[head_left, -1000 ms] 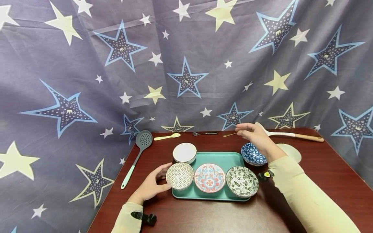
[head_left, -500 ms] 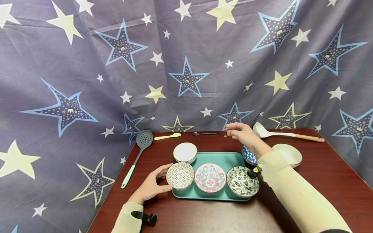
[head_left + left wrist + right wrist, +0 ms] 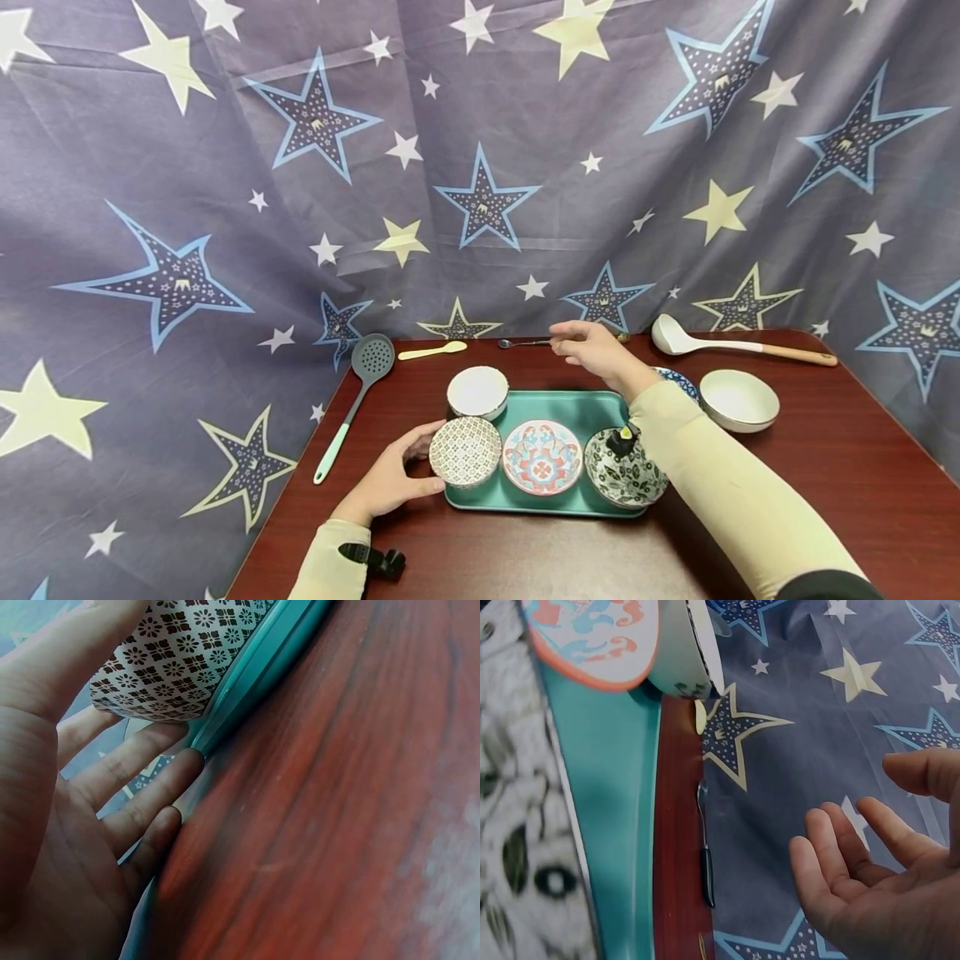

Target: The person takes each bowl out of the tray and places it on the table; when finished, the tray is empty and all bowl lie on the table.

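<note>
My left hand (image 3: 393,479) rests against the left side of the brown-patterned bowl (image 3: 465,452), fingers spread around its wall; the left wrist view shows fingertips by the bowl (image 3: 184,656) and the rim of the teal tray (image 3: 247,682). On the tray (image 3: 558,406) are also a red-and-blue floral bowl (image 3: 542,457) and a green leaf-patterned bowl (image 3: 618,479), partly hidden by my right wrist. My right hand (image 3: 600,354) hovers empty above the tray's back edge, fingers loosely bent, near the small dark-handled spoon (image 3: 517,342). In the right wrist view this hand (image 3: 885,877) holds nothing.
A white bowl (image 3: 477,392) stands at the tray's back left corner. Rightward are a partly hidden blue bowl (image 3: 678,382), a cream bowl (image 3: 740,400) and a white ladle (image 3: 720,343). A slotted turner (image 3: 363,375) and yellow spoon (image 3: 432,351) lie at left.
My right hand has moved left along the back of the table, from over the blue bowl towards the small spoon. The ladle and cream bowl are uncovered. My left hand has stayed at its bowl.
</note>
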`<action>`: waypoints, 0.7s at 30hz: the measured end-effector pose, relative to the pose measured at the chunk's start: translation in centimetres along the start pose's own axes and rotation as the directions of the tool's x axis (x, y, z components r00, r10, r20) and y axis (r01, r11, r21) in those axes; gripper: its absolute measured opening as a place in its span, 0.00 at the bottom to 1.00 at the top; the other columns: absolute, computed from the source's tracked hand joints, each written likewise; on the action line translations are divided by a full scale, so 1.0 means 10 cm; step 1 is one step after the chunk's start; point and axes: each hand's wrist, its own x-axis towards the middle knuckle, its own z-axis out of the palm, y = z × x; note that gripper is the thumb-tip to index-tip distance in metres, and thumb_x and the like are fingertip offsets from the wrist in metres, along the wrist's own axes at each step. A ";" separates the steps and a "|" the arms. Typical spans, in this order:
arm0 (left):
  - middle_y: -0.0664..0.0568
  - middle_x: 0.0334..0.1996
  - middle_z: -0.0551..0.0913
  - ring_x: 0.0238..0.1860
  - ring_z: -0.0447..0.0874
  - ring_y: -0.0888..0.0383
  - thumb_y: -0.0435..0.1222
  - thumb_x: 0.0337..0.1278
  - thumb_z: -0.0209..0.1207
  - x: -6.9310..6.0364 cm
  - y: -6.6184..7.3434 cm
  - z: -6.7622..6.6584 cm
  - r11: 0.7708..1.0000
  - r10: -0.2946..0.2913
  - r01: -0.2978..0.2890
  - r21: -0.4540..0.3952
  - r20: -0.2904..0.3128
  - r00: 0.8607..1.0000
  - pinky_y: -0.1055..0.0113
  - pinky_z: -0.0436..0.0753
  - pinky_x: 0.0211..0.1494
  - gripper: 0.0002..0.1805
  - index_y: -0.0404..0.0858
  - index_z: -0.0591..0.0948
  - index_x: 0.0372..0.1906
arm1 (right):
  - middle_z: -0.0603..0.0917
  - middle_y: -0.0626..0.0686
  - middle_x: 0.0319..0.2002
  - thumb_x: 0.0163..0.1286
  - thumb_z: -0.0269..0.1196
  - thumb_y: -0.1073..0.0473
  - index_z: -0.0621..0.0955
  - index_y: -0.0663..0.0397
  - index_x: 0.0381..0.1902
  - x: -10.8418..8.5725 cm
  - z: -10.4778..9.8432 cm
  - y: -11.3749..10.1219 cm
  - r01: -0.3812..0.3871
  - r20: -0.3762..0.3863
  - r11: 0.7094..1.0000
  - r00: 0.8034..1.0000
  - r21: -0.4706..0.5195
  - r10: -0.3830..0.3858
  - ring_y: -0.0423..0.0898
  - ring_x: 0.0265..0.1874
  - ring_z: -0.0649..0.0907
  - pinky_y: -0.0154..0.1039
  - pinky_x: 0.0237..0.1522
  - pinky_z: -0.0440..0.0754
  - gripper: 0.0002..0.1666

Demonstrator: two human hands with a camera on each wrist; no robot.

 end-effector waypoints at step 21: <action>0.51 0.63 0.83 0.61 0.81 0.49 0.36 0.55 0.77 0.00 -0.04 0.00 0.999 -0.023 0.023 0.028 -0.001 1.000 0.58 0.78 0.64 0.48 0.41 0.67 0.79 | 0.83 0.67 0.57 0.77 0.60 0.65 0.74 0.59 0.72 0.27 0.44 0.14 -0.068 0.050 0.997 0.996 -0.028 0.069 0.58 0.57 0.84 0.62 0.65 0.75 0.27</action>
